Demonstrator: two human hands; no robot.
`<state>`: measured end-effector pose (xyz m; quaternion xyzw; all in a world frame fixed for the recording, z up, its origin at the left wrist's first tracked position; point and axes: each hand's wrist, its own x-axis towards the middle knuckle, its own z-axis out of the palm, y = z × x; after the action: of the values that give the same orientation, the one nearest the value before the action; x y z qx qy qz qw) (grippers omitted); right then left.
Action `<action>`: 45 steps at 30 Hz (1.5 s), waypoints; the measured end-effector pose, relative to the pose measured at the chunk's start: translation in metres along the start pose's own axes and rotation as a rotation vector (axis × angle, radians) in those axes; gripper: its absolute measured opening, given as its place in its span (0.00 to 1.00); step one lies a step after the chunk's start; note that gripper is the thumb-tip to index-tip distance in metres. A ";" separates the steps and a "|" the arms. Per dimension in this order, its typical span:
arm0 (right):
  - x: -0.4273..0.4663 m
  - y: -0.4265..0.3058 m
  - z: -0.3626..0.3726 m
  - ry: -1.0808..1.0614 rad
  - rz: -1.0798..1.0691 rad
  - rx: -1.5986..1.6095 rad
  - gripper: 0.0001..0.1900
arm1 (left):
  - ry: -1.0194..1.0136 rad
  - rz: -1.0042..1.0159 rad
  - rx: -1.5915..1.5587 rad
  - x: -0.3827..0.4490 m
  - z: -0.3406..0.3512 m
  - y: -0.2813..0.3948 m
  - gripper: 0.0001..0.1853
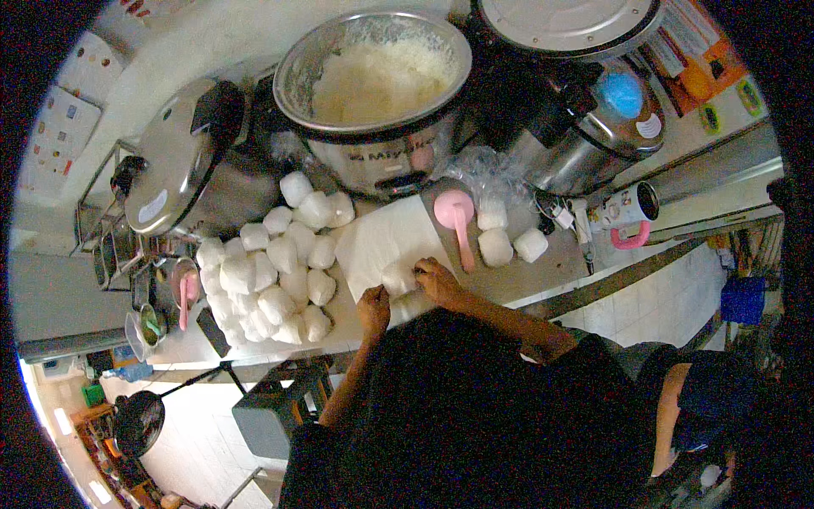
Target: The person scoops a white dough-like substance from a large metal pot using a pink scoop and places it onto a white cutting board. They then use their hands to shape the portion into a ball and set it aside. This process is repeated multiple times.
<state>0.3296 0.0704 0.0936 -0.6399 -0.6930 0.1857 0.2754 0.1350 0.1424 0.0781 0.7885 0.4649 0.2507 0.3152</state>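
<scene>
My left hand (374, 312) pinches the near left edge of a white paper sheet (388, 232) on the counter. At the right side of a white wrapped bundle (398, 277) lying on the sheet, my right hand (437, 281) has its fingers curled; what they grip is too small to tell. Many similar white bundles (276, 305) are heaped to the left. Behind the sheet stands a large open rice cooker (375, 156) holding cooked white rice (394, 76). A pink rice paddle (455, 213) lies right of the sheet.
Several white bundles (495, 247) and crumpled clear plastic (486, 172) lie right of the paddle. Lidded steel cookers (184, 153) flank the open one. A mug with a pink handle (629, 205) lies at the right, beside a power cord. Another person (693, 407) is at the lower right.
</scene>
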 end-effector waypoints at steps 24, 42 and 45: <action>-0.042 0.083 -0.092 0.690 0.976 0.299 0.22 | -0.592 -0.044 -0.808 0.097 -0.046 0.221 0.32; -0.002 0.048 -0.019 0.679 0.461 -0.229 0.29 | -0.751 0.921 -1.360 0.092 -0.243 0.350 0.42; -0.015 0.029 -0.040 0.776 0.476 0.006 0.27 | -0.651 0.863 -1.395 0.093 -0.248 0.329 0.46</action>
<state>0.3774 0.0550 0.1054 -0.8027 -0.3716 -0.0078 0.4664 0.1943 0.1691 0.4953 0.5554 -0.2453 0.3376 0.7193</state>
